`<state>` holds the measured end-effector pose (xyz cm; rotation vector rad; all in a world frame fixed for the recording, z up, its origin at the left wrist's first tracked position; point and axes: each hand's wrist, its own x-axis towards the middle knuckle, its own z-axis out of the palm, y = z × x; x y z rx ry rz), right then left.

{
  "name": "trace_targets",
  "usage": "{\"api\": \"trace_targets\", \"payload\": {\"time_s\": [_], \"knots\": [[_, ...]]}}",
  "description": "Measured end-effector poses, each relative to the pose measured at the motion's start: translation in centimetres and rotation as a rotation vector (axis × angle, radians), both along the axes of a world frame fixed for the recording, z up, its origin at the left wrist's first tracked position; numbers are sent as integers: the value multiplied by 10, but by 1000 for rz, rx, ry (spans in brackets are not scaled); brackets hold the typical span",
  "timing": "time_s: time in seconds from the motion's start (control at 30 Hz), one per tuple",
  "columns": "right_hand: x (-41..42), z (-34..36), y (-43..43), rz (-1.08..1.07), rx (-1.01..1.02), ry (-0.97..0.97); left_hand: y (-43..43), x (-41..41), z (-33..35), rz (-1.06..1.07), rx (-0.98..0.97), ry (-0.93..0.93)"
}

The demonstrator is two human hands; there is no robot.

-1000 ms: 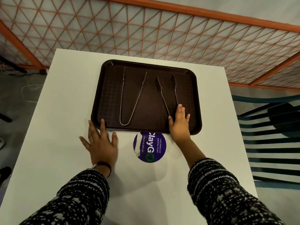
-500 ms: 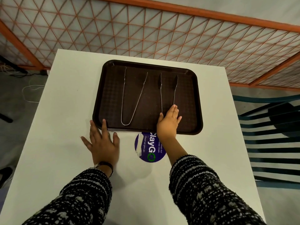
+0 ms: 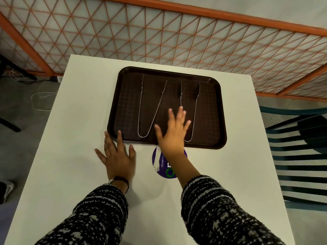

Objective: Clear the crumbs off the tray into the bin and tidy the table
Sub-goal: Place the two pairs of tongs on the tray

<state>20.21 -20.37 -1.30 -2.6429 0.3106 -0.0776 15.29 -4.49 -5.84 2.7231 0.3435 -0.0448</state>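
Observation:
A dark brown tray (image 3: pixel 210 110) lies on the white table (image 3: pixel 70 138). Two metal tongs rest on it side by side, handles toward me: the left tongs (image 3: pixel 150 110) spread wide, the right tongs (image 3: pixel 194 103) narrower. My right hand (image 3: pixel 172 131) lies flat and open over the tray's near edge, between the two tongs and covering part of the right pair. My left hand (image 3: pixel 117 154) is spread flat on the table, its fingertips touching the tray's near left corner. I see no crumbs on the tray and no bin.
A round purple sticker (image 3: pixel 163 165) sits on the table just below the tray, partly under my right wrist. An orange mesh fence (image 3: pixel 177 41) runs behind the table. A teal slatted chair (image 3: pixel 300 147) stands at the right. Cables (image 3: pixel 40 98) lie on the floor at the left.
My right hand slid left along the tray's near edge, from the right tongs' handle to between the two pairs. The right tongs straightened to lie parallel. My left hand stayed put.

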Motion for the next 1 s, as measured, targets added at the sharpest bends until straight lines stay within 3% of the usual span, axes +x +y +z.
{"api": "trace_targets", "payload": {"time_s": [0.17,0.3,0.5,1.0], "knots": [[11,-7,47,89,150,137,0,0,-2,-2,7,3],[19,-17,58,62,83,221,0,1,-2,-1,24,26],[18,-18,60,60,33,231,1,1,-3,-6,17,30],[21,-15,56,37,154,229,3,2,-6,-20,24,20]]}}
